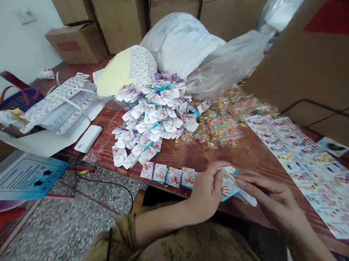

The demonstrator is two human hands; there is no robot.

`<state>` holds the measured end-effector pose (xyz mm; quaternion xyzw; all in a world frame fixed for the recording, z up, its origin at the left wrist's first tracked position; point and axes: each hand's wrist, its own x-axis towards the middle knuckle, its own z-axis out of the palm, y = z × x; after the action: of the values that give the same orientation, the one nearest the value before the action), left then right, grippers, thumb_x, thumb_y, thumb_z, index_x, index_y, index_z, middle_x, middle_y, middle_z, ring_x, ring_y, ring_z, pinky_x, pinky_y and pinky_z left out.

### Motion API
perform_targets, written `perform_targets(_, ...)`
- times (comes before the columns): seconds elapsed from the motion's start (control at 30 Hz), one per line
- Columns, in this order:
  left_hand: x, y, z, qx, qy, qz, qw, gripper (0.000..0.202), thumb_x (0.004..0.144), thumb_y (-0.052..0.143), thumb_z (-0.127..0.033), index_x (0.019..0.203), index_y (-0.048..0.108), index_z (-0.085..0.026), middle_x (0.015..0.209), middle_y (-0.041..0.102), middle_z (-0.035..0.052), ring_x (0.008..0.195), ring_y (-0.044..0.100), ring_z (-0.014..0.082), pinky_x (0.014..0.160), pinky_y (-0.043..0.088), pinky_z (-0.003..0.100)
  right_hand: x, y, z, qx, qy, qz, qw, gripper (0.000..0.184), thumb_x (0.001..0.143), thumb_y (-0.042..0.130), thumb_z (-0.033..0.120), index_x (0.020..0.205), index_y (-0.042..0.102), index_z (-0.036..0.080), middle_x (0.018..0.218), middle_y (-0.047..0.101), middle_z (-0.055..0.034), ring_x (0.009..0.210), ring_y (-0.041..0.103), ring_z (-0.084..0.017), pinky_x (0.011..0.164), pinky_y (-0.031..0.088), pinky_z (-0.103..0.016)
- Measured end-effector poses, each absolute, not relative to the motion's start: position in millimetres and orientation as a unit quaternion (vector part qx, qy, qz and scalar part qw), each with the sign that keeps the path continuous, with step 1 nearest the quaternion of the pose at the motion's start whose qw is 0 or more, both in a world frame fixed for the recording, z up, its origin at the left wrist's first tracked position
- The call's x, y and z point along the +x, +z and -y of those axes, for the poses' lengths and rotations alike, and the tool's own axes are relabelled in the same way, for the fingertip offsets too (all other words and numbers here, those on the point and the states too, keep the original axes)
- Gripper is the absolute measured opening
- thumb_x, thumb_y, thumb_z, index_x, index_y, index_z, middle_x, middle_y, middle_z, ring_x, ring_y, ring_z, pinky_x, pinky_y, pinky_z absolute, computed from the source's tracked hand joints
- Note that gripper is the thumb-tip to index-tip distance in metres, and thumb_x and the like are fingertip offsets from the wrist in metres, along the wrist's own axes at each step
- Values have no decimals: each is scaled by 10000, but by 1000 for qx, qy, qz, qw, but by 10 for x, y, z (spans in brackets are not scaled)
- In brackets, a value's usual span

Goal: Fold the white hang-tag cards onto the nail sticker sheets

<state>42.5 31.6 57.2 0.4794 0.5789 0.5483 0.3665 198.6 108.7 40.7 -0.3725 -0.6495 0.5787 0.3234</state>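
Note:
A small blue-and-white printed box (228,185) with a red handprint picture is in my left hand (206,189), thumb and fingers closed around it. My right hand (269,191) pinches at the box's upper right end, its flap raised there. Whether something small is between those fingertips is hidden. Below them, flat white pieces (246,197) lie at the table's front edge, partly covered by the right hand. Left of my left hand, a row of several similar boxes (174,177) stands along the edge. Behind the row rises a big heap of such boxes (158,115).
Small clear packets with colourful bits (221,119) spread right of the heap. Printed sticker sheets (306,165) lie at the right beside a large carton (312,71). A white plastic bag (183,39) stands behind. A white power bank (88,139) with a cable sits at the left edge.

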Motion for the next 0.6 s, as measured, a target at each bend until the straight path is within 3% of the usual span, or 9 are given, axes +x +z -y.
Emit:
perform_targets(0.13,399,608,-217,462,536,-593,384,298,1004,340,-293,1143,590,-208,906,657,39,745,623,152,730,500,280,1946,459,-955,-329,524,718,319,214,835,695,398,1004,781,302,988,737,-55,875,706,-209,742,591,-282)
perform_targets(0.23,308,657,-115,421,529,-610,413,300,1008,322,-339,1085,580,-206,798,608,15,652,591,137,639,497,255,1832,509,-835,-302,461,770,322,314,823,703,433,1103,744,297,1027,713,-61,929,694,-226,795,586,-321)
perform_targets(0.4,60,678,105,403,505,-671,364,247,999,347,-340,1067,545,-210,918,616,34,844,595,167,810,480,299,1485,509,-619,-263,324,854,310,644,790,747,400,1382,518,289,1194,631,-84,1056,637,-239,883,550,-350)
perform_targets(0.53,-223,662,286,371,482,-704,366,294,989,364,-403,1149,538,-229,815,600,11,665,571,148,672,480,270,1208,458,-579,-229,297,872,315,591,841,679,324,1386,457,268,1186,646,-93,1045,626,-244,885,535,-384)
perform_targets(0.6,-410,660,347,354,484,-734,318,338,982,383,-432,1216,524,-232,807,605,10,635,562,143,632,466,257,1106,411,-607,-236,307,870,306,577,827,688,333,1354,470,249,1166,651,-100,1027,618,-253,868,536,-401)
